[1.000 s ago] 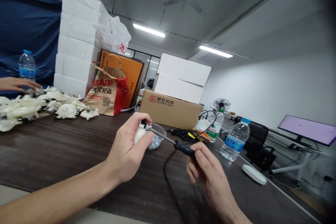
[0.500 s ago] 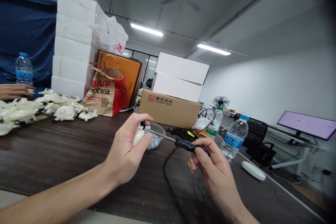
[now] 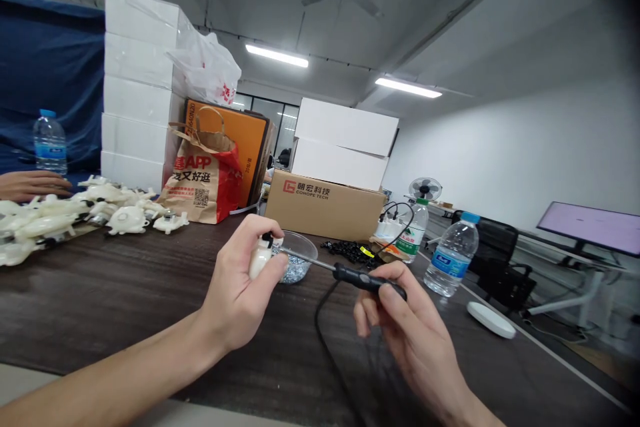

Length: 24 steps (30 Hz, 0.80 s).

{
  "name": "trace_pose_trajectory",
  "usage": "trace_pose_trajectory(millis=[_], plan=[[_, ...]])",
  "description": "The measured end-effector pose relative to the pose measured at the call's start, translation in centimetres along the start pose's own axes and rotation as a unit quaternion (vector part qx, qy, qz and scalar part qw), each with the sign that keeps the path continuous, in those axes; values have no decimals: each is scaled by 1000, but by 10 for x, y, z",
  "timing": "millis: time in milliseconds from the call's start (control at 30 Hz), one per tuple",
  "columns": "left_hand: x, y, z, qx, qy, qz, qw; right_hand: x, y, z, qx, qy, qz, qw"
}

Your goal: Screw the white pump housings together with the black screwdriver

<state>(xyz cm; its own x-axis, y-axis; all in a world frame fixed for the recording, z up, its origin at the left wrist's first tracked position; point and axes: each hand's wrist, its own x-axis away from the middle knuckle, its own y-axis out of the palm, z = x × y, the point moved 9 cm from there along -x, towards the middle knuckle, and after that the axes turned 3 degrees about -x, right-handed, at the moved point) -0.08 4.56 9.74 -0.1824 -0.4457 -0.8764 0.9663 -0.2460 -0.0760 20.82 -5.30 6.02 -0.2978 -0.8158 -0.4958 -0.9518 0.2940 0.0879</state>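
Note:
My left hand is closed around a small off-white plastic part with a black piece at its top; fingers cover much of it. In my right hand is a screwdriver with a black handle, held by thumb and fingers. Its metal shaft points left, and the tip meets the plastic part near my left thumb. Whether a screw sits at the tip, I cannot tell. Behind the shaft stands a clear round bowl of small shiny metal pieces, partly hidden by my left hand.
Several off-white plastic parts are heaped at the left, beside another person's hand. A cardboard box, a paper bag and small black pieces lie farther back. Water bottles stand right; a black cable crosses the table.
The view has shifted slightly. Both hands keep their hold, with the screwdriver still against the plastic part. My right hand's fingers have shifted a little on the handle.

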Motion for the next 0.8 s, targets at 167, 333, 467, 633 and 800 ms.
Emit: trace_pose_trajectory(millis=[167,333,467,633,800], plan=[[1,-3,8,2,45,16,999,-2,0,8,11,32,18,999],[-1,-6,8,6,42,29,999,-1,7,13,0,44,-19,999],[-1,-6,12,5,55,25,998,-2,5,15,39,47,-9,998],[-3,-8,13,1,60,32,998,-2,8,18,86,59,-18,994],[-4,-7,14,-1,65,21,998,-3,7,13,50,42,-35,997]])
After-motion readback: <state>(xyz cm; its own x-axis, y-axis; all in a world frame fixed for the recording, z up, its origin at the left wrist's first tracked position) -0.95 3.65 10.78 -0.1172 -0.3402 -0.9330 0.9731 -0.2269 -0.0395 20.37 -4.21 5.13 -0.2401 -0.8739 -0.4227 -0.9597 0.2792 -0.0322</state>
